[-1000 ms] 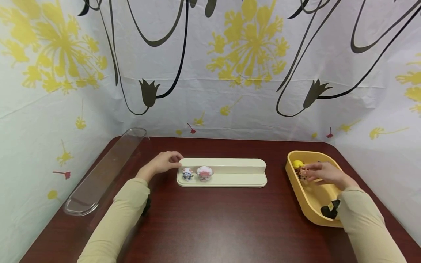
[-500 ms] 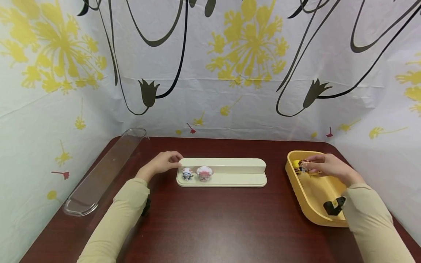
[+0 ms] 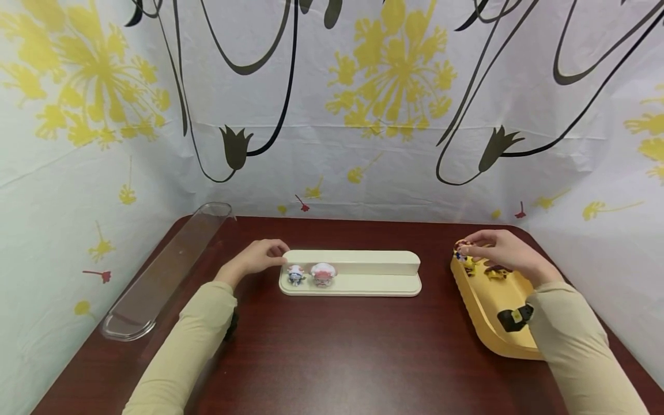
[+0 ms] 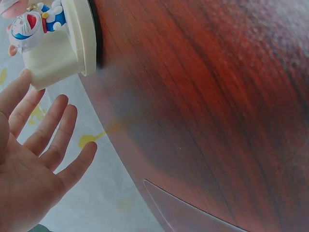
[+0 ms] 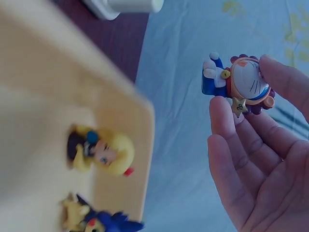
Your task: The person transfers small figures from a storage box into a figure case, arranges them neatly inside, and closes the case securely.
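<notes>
The maned Doraemon figurine is blue, white and maroon; the bin yellow, the display stand cream, the table streaked red-brown.

A dark reddish-brown, grained tabletop is seen, its far corners rounded. Along its left edge a long clear plastic piece is laid at a slant, light being caught on its near rim. Behind and on both sides, a white cloth is hung, printed with yellow flower bursts, dark curling stems, dark tulip shapes and small red sprigs
</notes>
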`<state>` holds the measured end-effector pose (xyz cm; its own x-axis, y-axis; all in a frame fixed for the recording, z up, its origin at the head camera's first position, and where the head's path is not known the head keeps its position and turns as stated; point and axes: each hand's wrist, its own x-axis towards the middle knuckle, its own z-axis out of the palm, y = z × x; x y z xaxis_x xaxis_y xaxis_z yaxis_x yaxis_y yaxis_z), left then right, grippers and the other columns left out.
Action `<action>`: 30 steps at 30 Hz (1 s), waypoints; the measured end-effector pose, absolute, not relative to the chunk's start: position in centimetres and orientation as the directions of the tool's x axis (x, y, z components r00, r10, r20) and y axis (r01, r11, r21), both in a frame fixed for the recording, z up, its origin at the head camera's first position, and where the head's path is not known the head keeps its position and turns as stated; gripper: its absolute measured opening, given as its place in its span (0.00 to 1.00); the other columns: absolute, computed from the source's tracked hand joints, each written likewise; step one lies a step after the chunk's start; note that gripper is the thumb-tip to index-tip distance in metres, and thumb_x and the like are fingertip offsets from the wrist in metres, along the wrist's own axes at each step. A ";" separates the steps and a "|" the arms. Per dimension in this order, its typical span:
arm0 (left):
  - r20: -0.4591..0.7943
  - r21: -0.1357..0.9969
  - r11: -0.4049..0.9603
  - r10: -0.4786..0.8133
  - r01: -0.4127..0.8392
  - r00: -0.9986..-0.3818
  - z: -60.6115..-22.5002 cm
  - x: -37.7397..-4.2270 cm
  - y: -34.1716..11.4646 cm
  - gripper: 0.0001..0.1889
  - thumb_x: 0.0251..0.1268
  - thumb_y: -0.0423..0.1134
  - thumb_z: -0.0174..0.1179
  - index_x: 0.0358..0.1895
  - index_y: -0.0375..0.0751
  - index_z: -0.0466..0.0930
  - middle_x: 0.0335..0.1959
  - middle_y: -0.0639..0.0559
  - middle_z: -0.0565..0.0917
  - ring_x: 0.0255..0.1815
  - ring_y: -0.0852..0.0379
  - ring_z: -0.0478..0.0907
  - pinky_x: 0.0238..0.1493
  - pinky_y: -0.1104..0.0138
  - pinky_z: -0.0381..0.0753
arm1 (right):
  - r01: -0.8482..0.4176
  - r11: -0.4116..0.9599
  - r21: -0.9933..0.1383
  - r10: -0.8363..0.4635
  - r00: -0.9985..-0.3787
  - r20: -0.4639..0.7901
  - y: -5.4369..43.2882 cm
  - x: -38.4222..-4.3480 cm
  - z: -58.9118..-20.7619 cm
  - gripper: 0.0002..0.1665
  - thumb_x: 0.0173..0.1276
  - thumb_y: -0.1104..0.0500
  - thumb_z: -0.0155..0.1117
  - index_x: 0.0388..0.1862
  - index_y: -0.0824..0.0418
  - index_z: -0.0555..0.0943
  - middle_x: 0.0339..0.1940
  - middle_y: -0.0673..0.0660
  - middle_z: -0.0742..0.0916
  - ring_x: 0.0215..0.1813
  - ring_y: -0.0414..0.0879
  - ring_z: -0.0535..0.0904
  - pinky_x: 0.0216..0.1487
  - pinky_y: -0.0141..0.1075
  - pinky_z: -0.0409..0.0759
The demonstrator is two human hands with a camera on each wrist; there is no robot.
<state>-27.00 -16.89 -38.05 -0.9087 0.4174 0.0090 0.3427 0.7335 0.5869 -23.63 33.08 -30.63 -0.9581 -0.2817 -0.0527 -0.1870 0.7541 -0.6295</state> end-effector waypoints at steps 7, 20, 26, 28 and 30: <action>0.002 0.586 0.737 0.415 0.337 -0.910 -38.0 -26.9 -16.9 0.13 0.58 0.41 0.58 0.45 0.41 0.76 0.37 0.48 0.77 0.39 0.52 0.74 0.42 0.58 0.72 | -0.224 0.775 -0.591 -0.292 -0.956 -0.019 30.9 -23.7 -30.2 0.25 0.58 0.42 0.59 0.45 0.58 0.77 0.37 0.54 0.82 0.39 0.50 0.77 0.36 0.41 0.75; 0.011 0.592 0.730 0.417 0.342 -0.909 -38.1 -27.0 -16.8 0.13 0.58 0.40 0.58 0.46 0.40 0.76 0.37 0.48 0.77 0.40 0.52 0.74 0.41 0.59 0.72 | -0.264 0.698 -0.665 -0.330 -0.944 0.029 27.2 -23.8 -30.6 0.22 0.57 0.45 0.61 0.43 0.60 0.77 0.34 0.55 0.82 0.35 0.49 0.77 0.33 0.38 0.76; 0.012 0.585 0.735 0.416 0.344 -0.909 -38.2 -27.0 -16.9 0.13 0.58 0.40 0.58 0.46 0.41 0.76 0.37 0.49 0.77 0.40 0.52 0.74 0.40 0.59 0.72 | -0.318 0.665 -0.676 -0.384 -0.922 0.055 25.3 -23.7 -31.0 0.20 0.58 0.47 0.61 0.42 0.60 0.78 0.33 0.55 0.82 0.35 0.51 0.76 0.32 0.40 0.74; 0.012 0.585 0.734 0.417 0.344 -0.909 -38.2 -27.0 -16.9 0.13 0.58 0.40 0.58 0.46 0.41 0.76 0.37 0.49 0.77 0.40 0.52 0.74 0.40 0.59 0.72 | -0.342 0.650 -0.679 -0.404 -0.912 0.073 24.8 -23.8 -31.3 0.18 0.58 0.48 0.62 0.40 0.60 0.79 0.32 0.54 0.82 0.33 0.50 0.77 0.32 0.40 0.75; 0.010 0.586 0.733 0.419 0.345 -0.908 -38.2 -26.9 -16.9 0.14 0.58 0.40 0.58 0.46 0.40 0.75 0.37 0.49 0.77 0.40 0.52 0.74 0.41 0.59 0.72 | -0.370 0.634 -0.679 -0.428 -0.899 0.090 24.4 -23.8 -31.6 0.17 0.58 0.50 0.62 0.40 0.60 0.79 0.32 0.53 0.82 0.33 0.50 0.78 0.32 0.39 0.75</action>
<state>-26.90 -16.92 -38.20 -0.9077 0.4195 0.0098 0.3452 0.7332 0.5859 -23.84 24.37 -31.58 -0.8992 -0.4281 0.0901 -0.3699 0.6343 -0.6789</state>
